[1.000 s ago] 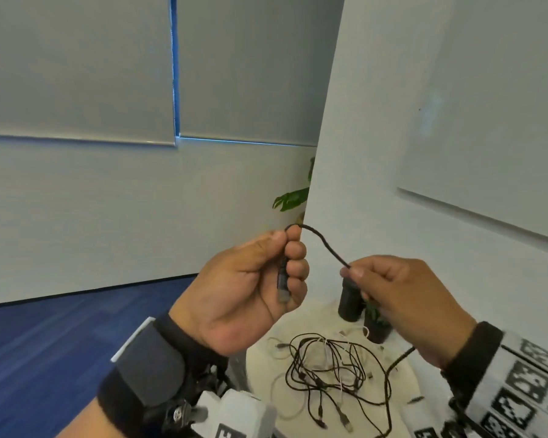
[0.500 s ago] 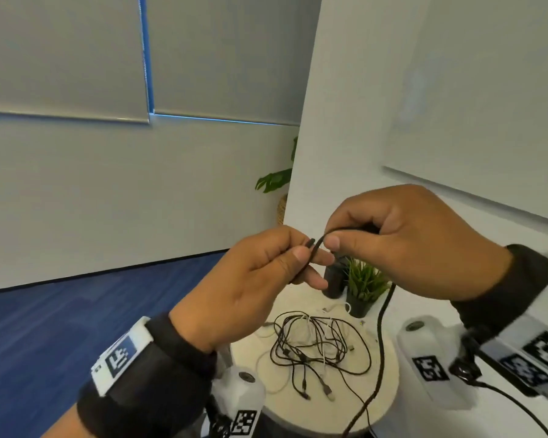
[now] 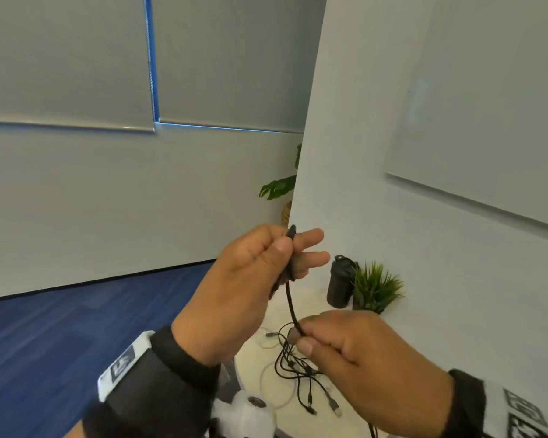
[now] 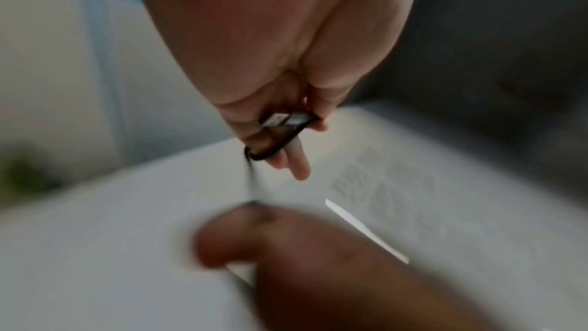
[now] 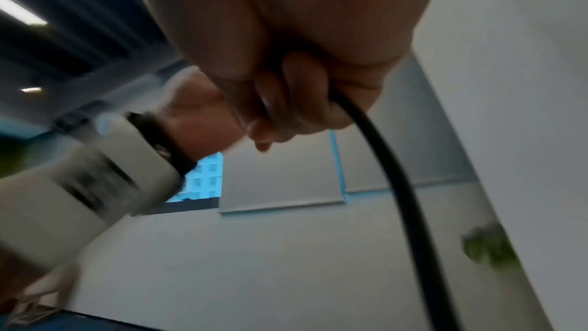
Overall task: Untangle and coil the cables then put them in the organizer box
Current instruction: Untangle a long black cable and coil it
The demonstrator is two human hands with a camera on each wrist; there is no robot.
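A black cable [image 3: 290, 300] runs between my two hands, held up in front of me. My left hand [image 3: 282, 252] pinches a small loop of it between thumb and fingers, with its metal plug [image 4: 280, 120] lying against the fingers in the left wrist view. Lower and to the right, my right hand [image 3: 304, 338] grips the same black cable [image 5: 401, 180], which trails down out of the fist. Below the hands a tangle of black and white cables [image 3: 301, 371] lies on the round white table [image 3: 285, 418]. No organizer box is in view.
A dark cylindrical container [image 3: 339, 281] and a small green potted plant [image 3: 374, 287] stand at the back of the table against the white wall. A leafy plant [image 3: 277, 188] shows behind the wall corner. Blue carpet [image 3: 60, 327] lies to the left.
My right hand has dropped from beside the left hand's fingertips to below it, drawing a length of black cable downward. The left hand has turned, and its lower fingers now stick out.
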